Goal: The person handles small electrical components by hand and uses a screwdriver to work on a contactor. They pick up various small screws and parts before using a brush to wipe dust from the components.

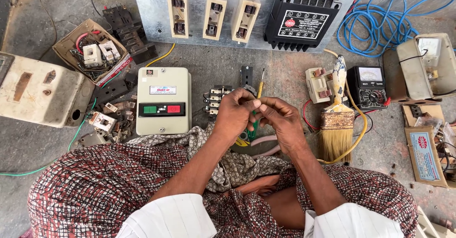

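Screwdriver (259, 95), slim, with a yellow handle, a thin metal shaft and a green lower part, stands nearly upright between two hands held close together just right of a cream metal starter box (164, 100) with one green and one red button. Left hand (235, 112) is curled, fingertips pressed together around a small part too hidden to identify, touching the tool. Right hand (280, 119) is also curled, thumb and fingers pinching the screwdriver's middle. Beyond the hands, farther right of the box, lie a black-and-cream contactor block (214, 100), a worn paintbrush (336, 119) with straw-coloured bristles and a brass-toned band, and a black analogue meter (369, 87). Above the box, a grey metal panel (152, 10) carries three cream fuse holders (212, 14). Coiled blue cable (384, 22) lies far right of it on rough concrete.
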